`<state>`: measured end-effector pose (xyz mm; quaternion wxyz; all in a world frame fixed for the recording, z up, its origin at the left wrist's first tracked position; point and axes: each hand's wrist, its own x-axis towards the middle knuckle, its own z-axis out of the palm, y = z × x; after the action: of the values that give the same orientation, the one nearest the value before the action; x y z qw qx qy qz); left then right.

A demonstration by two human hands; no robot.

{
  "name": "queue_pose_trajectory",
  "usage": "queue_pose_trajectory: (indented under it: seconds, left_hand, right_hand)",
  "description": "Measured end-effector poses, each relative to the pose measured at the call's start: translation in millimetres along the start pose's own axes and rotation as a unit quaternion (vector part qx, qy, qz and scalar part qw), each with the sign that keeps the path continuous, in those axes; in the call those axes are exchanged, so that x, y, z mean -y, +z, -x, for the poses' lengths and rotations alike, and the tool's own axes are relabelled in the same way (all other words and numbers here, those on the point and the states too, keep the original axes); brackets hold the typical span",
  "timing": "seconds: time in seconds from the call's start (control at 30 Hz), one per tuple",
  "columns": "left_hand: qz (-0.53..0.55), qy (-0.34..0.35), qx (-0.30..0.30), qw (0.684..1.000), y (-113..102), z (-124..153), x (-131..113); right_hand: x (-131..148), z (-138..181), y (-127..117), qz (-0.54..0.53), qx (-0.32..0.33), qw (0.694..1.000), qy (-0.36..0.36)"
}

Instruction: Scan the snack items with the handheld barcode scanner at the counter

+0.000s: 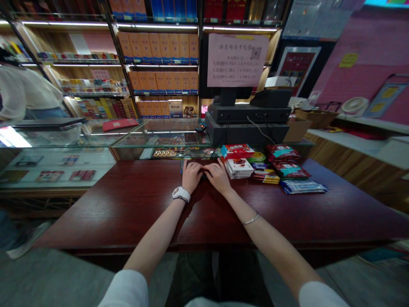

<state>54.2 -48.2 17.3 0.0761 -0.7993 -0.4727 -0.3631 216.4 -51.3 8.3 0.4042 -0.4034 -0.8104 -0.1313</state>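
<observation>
Both of my hands are together near the far edge of the dark red wooden table. My left hand, with a white watch on its wrist, is bent around a dark thing that it mostly hides; a bluish edge shows beside the fingers. Against the same dark thing rests my right hand, its inner fingers meeting those of the left. Just right of it are stacked white boxes and a red and white box.
Red-brown snack bags, yellow packs and blue-white packets lie farther right. Behind stand a glass display counter and a black register with a paper notice. Another person's sleeve is at left.
</observation>
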Motion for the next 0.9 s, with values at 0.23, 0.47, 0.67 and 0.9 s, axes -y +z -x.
queue_pose_trajectory:
  seconds: [0.23,0.47,0.67,0.9]
  left_hand:
    - [0.005,-0.013,-0.036,0.999,-1.8,0.1,-4.0]
    - [-0.022,0.005,-0.055,0.998,-1.8,3.1,-1.0]
    - [-0.049,0.015,-0.026,0.998,-1.5,3.8,1.3]
    - [-0.048,0.025,-0.014,0.998,-7.0,1.3,8.9]
  right_hand:
    - [-0.7,-0.4,-4.5,0.033,-0.013,0.999,0.036]
    - [-16.6,-3.6,-3.6,-0.082,-0.157,0.965,0.191]
    - [-30.0,-1.9,7.6,-0.214,-0.166,0.924,0.271]
    - [-33.4,-1.0,10.7,-0.224,-0.1,0.943,0.226]
